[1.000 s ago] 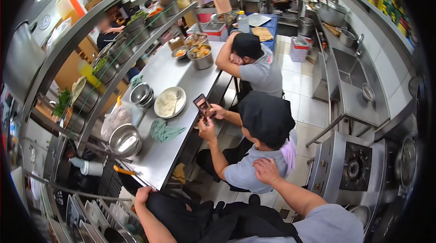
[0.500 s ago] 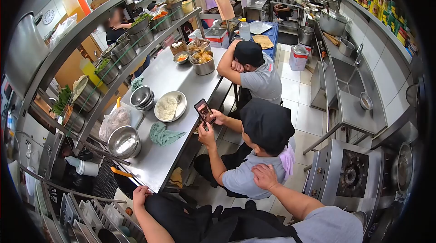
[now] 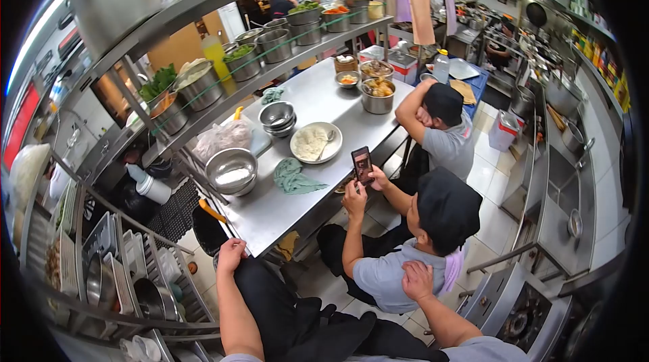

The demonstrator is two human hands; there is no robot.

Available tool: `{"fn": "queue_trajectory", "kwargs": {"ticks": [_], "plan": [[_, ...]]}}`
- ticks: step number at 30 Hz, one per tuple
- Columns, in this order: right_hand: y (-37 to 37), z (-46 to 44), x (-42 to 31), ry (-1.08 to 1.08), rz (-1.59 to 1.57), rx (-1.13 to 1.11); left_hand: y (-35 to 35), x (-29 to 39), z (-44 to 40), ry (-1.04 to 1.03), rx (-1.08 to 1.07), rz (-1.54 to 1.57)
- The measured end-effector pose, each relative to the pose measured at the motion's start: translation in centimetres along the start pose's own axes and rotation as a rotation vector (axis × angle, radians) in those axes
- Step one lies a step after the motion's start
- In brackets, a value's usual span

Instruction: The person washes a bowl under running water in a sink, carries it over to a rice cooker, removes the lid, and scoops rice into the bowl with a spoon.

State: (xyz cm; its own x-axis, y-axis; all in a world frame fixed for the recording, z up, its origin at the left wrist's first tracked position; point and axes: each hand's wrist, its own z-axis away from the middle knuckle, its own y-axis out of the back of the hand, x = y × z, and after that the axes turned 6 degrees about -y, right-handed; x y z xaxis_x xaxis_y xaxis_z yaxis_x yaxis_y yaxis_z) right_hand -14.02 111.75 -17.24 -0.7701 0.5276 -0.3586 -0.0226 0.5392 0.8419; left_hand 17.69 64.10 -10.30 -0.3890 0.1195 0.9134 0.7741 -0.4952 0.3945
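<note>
My left hand (image 3: 232, 254) is closed at the near corner of the steel table (image 3: 267, 220); whatever its curled fingers may hold is hidden. An orange handle (image 3: 212, 210) lies just beyond it. Against the back of the shoulder of a seated person in a grey shirt (image 3: 382, 281) rests my right hand (image 3: 418, 279), empty, with its fingers loosely bent. That person wears a black cap (image 3: 448, 210) and holds up a phone (image 3: 362, 164) in both hands. A lilac cloth (image 3: 454, 269) hangs at their neck.
On the table are a metal bowl (image 3: 232, 171), a green cloth (image 3: 297, 176), a white bowl with a spoon (image 3: 316, 143), stacked bowls (image 3: 278, 118) and a pot of food (image 3: 378, 95). Another person (image 3: 443, 122) leans on the table. A stove (image 3: 520, 308) stands at right, a dish rack (image 3: 128, 274) at left.
My view has swung left, so the scene sits further right. The fingers of my right hand, spread flat on the shoulder before, are now more bent. My left hand stays by the table corner.
</note>
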Motion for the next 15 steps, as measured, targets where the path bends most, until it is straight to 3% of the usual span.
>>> {"fn": "queue_trajectory", "kwargs": {"ticks": [3, 5, 8, 9, 12, 15], "plan": [[0.1, 0.0, -0.1, -0.014, 0.001, -0.037, -0.4, -0.2, 1.2, -0.083, 0.032, -0.17], [0.1, -0.1, -0.2, -0.006, 0.004, -0.048, -1.5, 4.3, 4.8, -0.135, 0.117, -0.462], [0.1, -0.2, -0.5, -0.008, 0.006, -0.058, -2.1, 6.5, 8.5, -0.325, 0.07, -0.735], [0.1, -0.2, -0.5, -0.019, 0.007, -0.059, -1.9, 5.9, 9.2, -0.378, 0.006, -0.739], [-0.2, -0.1, -0.4, -0.01, 0.026, -0.051, -3.4, 7.6, 14.3, -0.461, 0.106, -0.861], [-0.6, 0.1, -0.2, -0.004, 0.008, -0.07, -4.2, 8.4, 19.9, -0.473, -0.017, -0.952]]}}
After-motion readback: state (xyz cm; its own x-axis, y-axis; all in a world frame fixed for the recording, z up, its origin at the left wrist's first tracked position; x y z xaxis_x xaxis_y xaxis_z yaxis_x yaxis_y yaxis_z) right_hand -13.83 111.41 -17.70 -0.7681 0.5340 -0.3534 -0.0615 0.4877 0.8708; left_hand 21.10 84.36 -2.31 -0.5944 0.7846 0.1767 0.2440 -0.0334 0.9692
